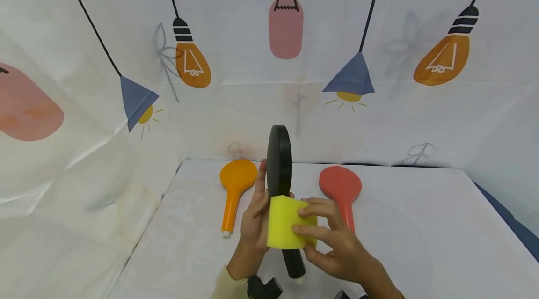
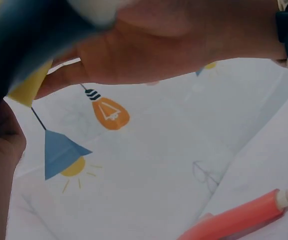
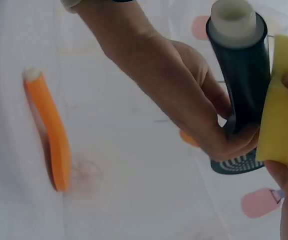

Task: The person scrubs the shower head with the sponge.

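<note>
A black round-headed paddle with a handle (image 1: 293, 263) is held upright, edge-on in the head view, its white-tipped end down. My left hand (image 1: 254, 222) grips it near the neck, where the right wrist view shows fingers of the left hand (image 3: 203, 107) round the dark handle (image 3: 241, 75). A yellow sponge-like block (image 1: 284, 224) lies against the handle just below the head. My right hand (image 1: 334, 238) pinches this block between thumb and fingers; the yellow piece (image 3: 281, 120) looks thin from the right wrist. Contact behind the block is hidden.
An orange paddle (image 1: 237, 179) lies on the white table (image 1: 404, 224) to the left, a red one (image 1: 341, 184) to the right, partly behind my right hand. Behind the table hangs a white cloth (image 1: 240, 116) with printed lamps and bulbs.
</note>
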### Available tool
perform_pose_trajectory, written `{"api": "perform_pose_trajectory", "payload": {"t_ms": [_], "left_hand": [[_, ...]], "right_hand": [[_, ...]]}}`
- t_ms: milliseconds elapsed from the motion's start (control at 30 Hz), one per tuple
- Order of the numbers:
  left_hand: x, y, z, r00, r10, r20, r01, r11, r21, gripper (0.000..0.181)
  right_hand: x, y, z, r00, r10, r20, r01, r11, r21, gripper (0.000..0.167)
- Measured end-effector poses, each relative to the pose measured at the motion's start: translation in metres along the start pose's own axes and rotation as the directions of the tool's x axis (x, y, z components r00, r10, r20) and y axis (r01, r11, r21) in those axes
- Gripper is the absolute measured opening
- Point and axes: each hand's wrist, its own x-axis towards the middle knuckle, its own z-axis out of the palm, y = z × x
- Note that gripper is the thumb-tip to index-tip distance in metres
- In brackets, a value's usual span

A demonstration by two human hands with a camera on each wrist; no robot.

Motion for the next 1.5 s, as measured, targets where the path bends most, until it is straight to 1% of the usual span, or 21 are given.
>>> {"api": "perform_pose_trajectory", "payload": {"t_ms": [100, 233, 333, 400, 467, 567, 633, 733, 800, 867, 900, 967, 1000, 1067, 1133, 1167, 1200, 1267, 1367, 1433, 1500], "left_hand": [[-0.001, -0.002, 0.001, 1.000, -0.007, -0.010, 0.007, 1.000, 0.016, 0.056], [-0.002, -0.006, -0.001, 0.999, -0.041, -0.016, 0.041, 0.999, 0.020, 0.059], [-0.003, -0.008, -0.004, 0.997, -0.066, 0.033, 0.067, 0.998, -0.003, 0.061], [-0.003, -0.008, -0.007, 0.992, -0.083, 0.098, 0.082, 0.996, 0.016, 0.060], [-0.004, -0.006, -0.010, 0.983, -0.117, 0.138, 0.108, 0.991, 0.074, 0.061], [-0.005, 0.000, -0.011, 0.970, -0.190, 0.153, 0.161, 0.970, 0.184, 0.071], [-0.004, 0.006, -0.009, 0.958, -0.249, 0.145, 0.214, 0.952, 0.221, 0.078], [-0.006, 0.012, -0.011, 0.936, -0.333, 0.117, 0.302, 0.927, 0.221, 0.073], [-0.007, 0.014, -0.016, 0.922, -0.376, 0.091, 0.341, 0.902, 0.264, 0.065], [-0.010, 0.015, -0.023, 0.914, -0.402, 0.045, 0.369, 0.873, 0.318, 0.055], [-0.012, 0.015, -0.026, 0.915, -0.403, 0.027, 0.368, 0.860, 0.354, 0.051], [-0.014, 0.016, -0.030, 0.923, -0.385, -0.004, 0.355, 0.849, 0.391, 0.042], [-0.015, 0.017, -0.031, 0.928, -0.373, -0.016, 0.350, 0.853, 0.388, 0.040], [-0.016, 0.018, -0.032, 0.938, -0.346, -0.027, 0.333, 0.873, 0.358, 0.041], [-0.017, 0.019, -0.032, 0.946, -0.324, -0.020, 0.314, 0.895, 0.316, 0.040], [-0.016, 0.019, -0.032, 0.950, -0.311, -0.005, 0.298, 0.907, 0.298, 0.038], [-0.015, 0.019, -0.032, 0.955, -0.297, 0.009, 0.283, 0.918, 0.277, 0.035], [-0.012, 0.019, -0.030, 0.961, -0.275, 0.030, 0.259, 0.932, 0.253, 0.035], [-0.008, 0.021, -0.027, 0.974, -0.224, 0.009, 0.215, 0.945, 0.246, 0.042], [-0.005, 0.022, -0.024, 0.979, -0.202, -0.040, 0.205, 0.939, 0.276, 0.047], [-0.005, 0.024, -0.022, 0.978, -0.185, -0.092, 0.205, 0.925, 0.320, 0.045]], "right_hand": [[0.004, 0.001, 0.000, 0.997, -0.060, -0.041, 0.059, 0.998, -0.019, 0.019], [0.009, 0.000, 0.000, 0.990, -0.118, -0.080, 0.110, 0.989, -0.097, 0.016], [0.012, -0.001, 0.000, 0.987, -0.137, -0.087, 0.126, 0.984, -0.122, 0.016], [0.013, -0.003, 0.000, 0.988, -0.136, -0.071, 0.128, 0.986, -0.110, 0.016], [0.013, -0.004, 0.000, 0.991, -0.126, -0.049, 0.122, 0.989, -0.089, 0.016], [0.013, -0.005, -0.002, 0.995, -0.095, -0.017, 0.094, 0.994, -0.062, 0.017], [0.012, -0.006, -0.003, 0.997, -0.078, -0.008, 0.077, 0.996, -0.050, 0.018], [0.011, -0.006, -0.004, 0.998, -0.061, 0.005, 0.061, 0.997, -0.042, 0.019], [0.010, -0.007, -0.004, 0.999, -0.046, 0.007, 0.046, 0.998, -0.043, 0.020], [0.008, -0.008, -0.004, 1.000, -0.015, 0.019, 0.016, 0.999, -0.049, 0.022], [0.007, -0.009, -0.005, 1.000, 0.001, 0.027, 0.000, 0.999, -0.050, 0.024], [0.006, -0.010, -0.005, 0.998, 0.034, 0.048, -0.031, 0.998, -0.051, 0.026], [0.006, -0.010, -0.006, 0.997, 0.043, 0.060, -0.040, 0.998, -0.048, 0.026], [0.006, -0.011, -0.007, 0.994, 0.060, 0.089, -0.057, 0.997, -0.044, 0.027], [0.005, -0.011, -0.009, 0.990, 0.067, 0.125, -0.064, 0.998, -0.030, 0.027], [0.004, -0.012, -0.011, 0.986, 0.073, 0.150, -0.070, 0.997, -0.028, 0.027], [0.004, -0.012, -0.013, 0.980, 0.085, 0.182, -0.082, 0.996, -0.024, 0.027], [0.003, -0.014, -0.019, 0.961, 0.108, 0.256, -0.106, 0.994, -0.019, 0.028], [0.004, -0.017, -0.029, 0.921, 0.123, 0.370, -0.131, 0.991, -0.004, 0.038], [0.004, -0.018, -0.035, 0.902, 0.108, 0.418, -0.132, 0.991, 0.028, 0.045], [0.005, -0.018, -0.040, 0.892, 0.085, 0.445, -0.125, 0.990, 0.061, 0.046]]}}
